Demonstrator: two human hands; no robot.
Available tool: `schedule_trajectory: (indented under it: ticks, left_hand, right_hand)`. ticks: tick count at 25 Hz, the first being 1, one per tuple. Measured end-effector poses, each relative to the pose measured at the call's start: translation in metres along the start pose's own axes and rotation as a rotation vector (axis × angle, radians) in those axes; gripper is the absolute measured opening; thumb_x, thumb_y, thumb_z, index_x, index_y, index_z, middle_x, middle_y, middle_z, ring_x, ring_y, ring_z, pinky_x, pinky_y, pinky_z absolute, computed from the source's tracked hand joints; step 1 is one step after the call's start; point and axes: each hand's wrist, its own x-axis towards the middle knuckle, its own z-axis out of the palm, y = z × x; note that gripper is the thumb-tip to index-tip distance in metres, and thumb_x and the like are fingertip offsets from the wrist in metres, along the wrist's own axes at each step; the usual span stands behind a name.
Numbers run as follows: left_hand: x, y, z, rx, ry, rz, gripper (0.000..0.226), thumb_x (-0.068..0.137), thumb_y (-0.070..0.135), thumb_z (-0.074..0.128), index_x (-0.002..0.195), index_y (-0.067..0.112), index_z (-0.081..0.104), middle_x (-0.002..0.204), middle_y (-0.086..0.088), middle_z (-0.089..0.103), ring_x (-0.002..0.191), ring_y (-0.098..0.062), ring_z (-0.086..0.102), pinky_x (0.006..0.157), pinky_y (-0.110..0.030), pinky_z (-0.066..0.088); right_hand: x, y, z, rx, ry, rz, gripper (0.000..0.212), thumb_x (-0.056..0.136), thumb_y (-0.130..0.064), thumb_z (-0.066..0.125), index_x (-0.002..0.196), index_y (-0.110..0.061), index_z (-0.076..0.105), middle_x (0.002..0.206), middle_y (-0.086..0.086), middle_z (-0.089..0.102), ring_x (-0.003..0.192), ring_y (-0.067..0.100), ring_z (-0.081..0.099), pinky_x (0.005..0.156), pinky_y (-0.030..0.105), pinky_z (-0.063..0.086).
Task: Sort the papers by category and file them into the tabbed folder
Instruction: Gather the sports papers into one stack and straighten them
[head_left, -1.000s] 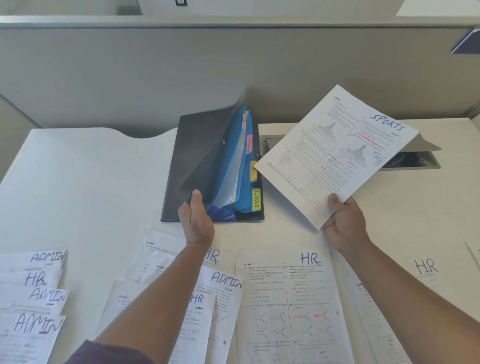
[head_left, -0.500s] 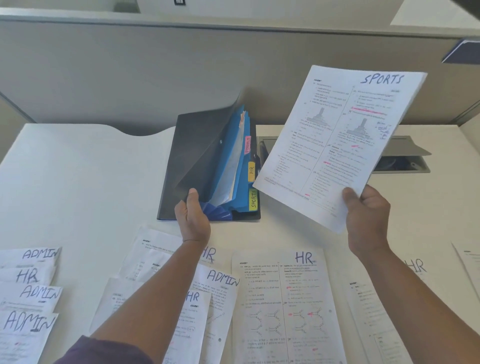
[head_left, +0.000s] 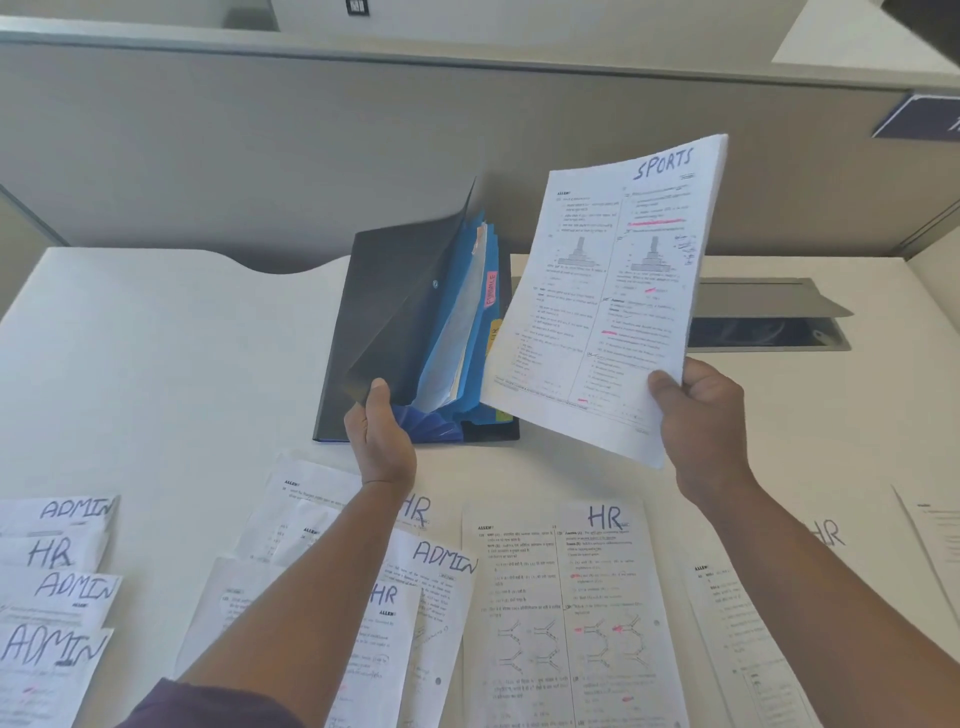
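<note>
A dark tabbed folder (head_left: 358, 332) lies on the white desk, its blue pockets fanned open with pink and yellow tabs along the right side. My left hand (head_left: 382, 436) grips the lifted dark cover at its near corner, thumb on top. My right hand (head_left: 701, 415) pinches the bottom right corner of a printed paper marked SPORTS (head_left: 608, 291), held nearly upright just right of the folder and hiding its lower tabs. Papers marked HR (head_left: 561, 613) and ADMIN (head_left: 436, 582) lie spread along the desk's near edge.
More ADMIN and HR sheets (head_left: 52, 587) overlap at the near left. A grey cable hatch (head_left: 769, 322) stands open in the desk behind the held paper. A grey partition wall (head_left: 260, 145) runs along the back of the desk.
My right hand has swung the SPORTS paper up from tilted flat to nearly upright and brought it left toward the folder. My left hand keeps holding the cover open.
</note>
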Motion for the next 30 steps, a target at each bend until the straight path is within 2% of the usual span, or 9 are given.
schedule_trajectory:
  ticks: [4,8,13,16,19,22,25,27,30]
  left_hand:
    - [-0.001,0.001,0.000,-0.028,-0.004,0.004,0.034,0.108,0.021,0.046,0.074,0.022,0.042,0.076,0.005,0.037,0.056,0.002,0.041,0.067,-0.019,0.038]
    - [-0.001,0.001,-0.001,-0.032,-0.004,0.010,0.034,0.108,0.020,0.046,0.075,0.024,0.043,0.077,0.005,0.039,0.055,0.006,0.043,0.061,-0.010,0.039]
    - [0.000,0.000,-0.002,-0.021,-0.013,0.015,0.036,0.108,0.019,0.046,0.073,0.023,0.041,0.072,0.010,0.043,0.054,0.006,0.042,0.061,-0.012,0.038]
    - [0.000,0.000,-0.002,-0.014,-0.008,0.019,0.036,0.109,0.019,0.046,0.073,0.022,0.041,0.074,0.005,0.037,0.054,0.004,0.041,0.062,-0.015,0.037]
    - [0.001,-0.001,-0.002,-0.013,-0.020,0.026,0.036,0.109,0.019,0.045,0.073,0.021,0.041,0.062,0.019,0.049,0.054,0.004,0.041,0.060,-0.013,0.037]
    - [0.004,-0.004,-0.003,-0.016,-0.033,0.024,0.039,0.109,0.019,0.045,0.071,0.021,0.037,0.052,0.023,0.041,0.055,0.000,0.036,0.060,-0.017,0.035]
    - [0.003,-0.004,-0.002,-0.026,-0.026,0.009,0.037,0.109,0.020,0.046,0.072,0.021,0.039,0.061,0.020,0.042,0.055,0.002,0.037,0.062,-0.017,0.035]
    - [0.002,-0.002,-0.002,-0.037,-0.011,-0.002,0.036,0.109,0.021,0.046,0.073,0.021,0.041,0.073,0.010,0.039,0.056,0.003,0.039,0.065,-0.016,0.037]
    - [0.001,-0.001,-0.002,-0.044,-0.003,-0.022,0.034,0.109,0.022,0.047,0.075,0.021,0.041,0.078,0.007,0.037,0.061,0.001,0.040,0.067,-0.015,0.039]
  right_hand:
    - [0.009,-0.010,0.011,-0.143,0.000,-0.037,0.027,0.103,-0.014,0.055,0.091,-0.030,0.074,0.096,-0.021,0.074,0.097,0.023,0.072,0.087,0.043,0.059]
    - [0.021,-0.016,-0.004,-0.247,0.067,-0.066,0.019,0.098,-0.018,0.056,0.097,-0.017,0.075,0.091,-0.015,0.074,0.099,0.032,0.072,0.087,0.049,0.059]
    - [0.014,-0.022,-0.019,-0.220,0.074,-0.026,0.023,0.102,-0.012,0.055,0.099,-0.025,0.074,0.097,-0.022,0.072,0.096,0.021,0.070,0.080,0.031,0.053]
    - [0.007,-0.020,-0.013,-0.207,0.059,-0.009,0.025,0.103,-0.012,0.055,0.102,-0.028,0.075,0.099,-0.022,0.073,0.096,0.018,0.071,0.084,0.032,0.056]
    - [0.003,-0.020,-0.007,-0.198,0.050,0.001,0.026,0.103,-0.011,0.055,0.105,-0.026,0.077,0.099,-0.024,0.073,0.098,0.016,0.072,0.085,0.033,0.058]
    - [0.002,-0.022,-0.002,-0.190,0.031,0.015,0.030,0.102,-0.012,0.055,0.091,-0.031,0.076,0.097,-0.021,0.075,0.098,0.019,0.073,0.086,0.039,0.058]
    - [0.003,-0.024,0.005,-0.195,0.016,0.036,0.032,0.101,-0.011,0.054,0.086,-0.030,0.075,0.099,-0.016,0.077,0.098,0.024,0.074,0.086,0.042,0.060]
    - [0.005,-0.025,0.012,-0.223,0.011,0.042,0.029,0.101,-0.011,0.054,0.086,-0.024,0.075,0.097,-0.014,0.076,0.098,0.028,0.073,0.083,0.044,0.060]
    - [0.011,-0.027,0.024,-0.267,-0.013,0.035,0.023,0.097,-0.011,0.052,0.089,-0.014,0.074,0.093,-0.011,0.076,0.095,0.031,0.072,0.073,0.037,0.054]
